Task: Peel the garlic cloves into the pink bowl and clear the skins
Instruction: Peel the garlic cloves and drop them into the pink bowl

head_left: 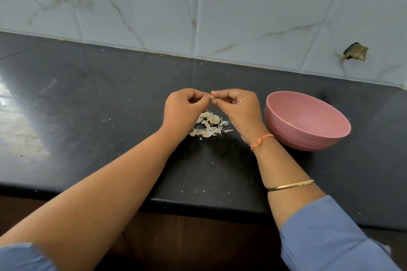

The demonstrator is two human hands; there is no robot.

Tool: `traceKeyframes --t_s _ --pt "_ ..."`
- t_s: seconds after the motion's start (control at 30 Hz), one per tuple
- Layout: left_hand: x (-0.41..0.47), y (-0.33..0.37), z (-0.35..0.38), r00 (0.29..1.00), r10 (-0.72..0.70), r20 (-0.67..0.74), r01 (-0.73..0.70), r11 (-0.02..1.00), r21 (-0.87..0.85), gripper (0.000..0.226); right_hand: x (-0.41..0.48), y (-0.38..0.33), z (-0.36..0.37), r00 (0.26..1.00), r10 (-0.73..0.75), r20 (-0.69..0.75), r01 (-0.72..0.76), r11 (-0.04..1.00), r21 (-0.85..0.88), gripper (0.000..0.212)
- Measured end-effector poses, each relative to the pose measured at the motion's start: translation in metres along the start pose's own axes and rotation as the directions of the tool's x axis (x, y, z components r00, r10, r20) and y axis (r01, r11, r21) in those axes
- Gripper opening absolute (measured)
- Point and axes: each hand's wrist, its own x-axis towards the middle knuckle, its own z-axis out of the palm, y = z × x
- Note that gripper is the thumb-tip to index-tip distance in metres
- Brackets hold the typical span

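Note:
A small garlic clove [212,97] is pinched between the fingertips of both hands above the black counter. My left hand [184,110] holds it from the left, my right hand [239,108] from the right. Directly beneath the hands lies a pile of pale garlic skins [209,126] on the counter. The pink bowl [306,120] stands just right of my right hand, tilted view showing its inside wall; its contents are mostly hidden.
The black counter [99,105] runs to a tiled wall [242,17] behind. Its front edge is near my forearms. Small skin flecks dot the surface. A damaged hole [355,51] marks the wall at right.

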Motion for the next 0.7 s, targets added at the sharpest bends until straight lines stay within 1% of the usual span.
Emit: traceKeyframes --t_s 0.07,0.17,0.3,0.37,0.53,0.7 --pt "0.0006 -0.0004 0.0006 1.000 0.002 -0.011 -0.002 1.000 0.022 0.015 0.0001 0.0007 0.0012 1.000 -0.001 0.009 0.001 1.000 0.006 0.020" --pt "0.0012 -0.0004 0.0018 1.000 0.005 -0.026 -0.004 0.998 0.060 0.014 0.0003 0.0010 0.0027 1.000 0.015 0.023 -0.017 0.998 0.064 0.015" --pt "0.0019 -0.0001 0.0017 0.999 0.004 -0.041 -0.001 0.996 0.088 0.016 -0.0014 -0.0015 0.0038 0.997 0.056 0.052 -0.062 0.990 0.127 0.012" --pt "0.0017 -0.0001 0.0014 0.999 0.007 -0.035 -0.004 0.995 0.102 0.016 -0.0015 -0.0018 0.0036 0.995 0.074 0.062 -0.082 0.988 0.131 0.012" --pt "0.0007 0.0000 0.0024 1.000 0.013 -0.018 -0.011 0.993 0.117 0.012 0.0009 0.0022 0.0063 0.997 0.073 0.018 -0.074 0.997 0.037 0.011" --pt "0.0012 0.0002 0.0011 1.000 0.015 -0.027 -0.012 0.993 0.118 0.020 0.0003 0.0016 0.0062 1.000 0.000 -0.008 -0.001 0.997 -0.075 0.010"
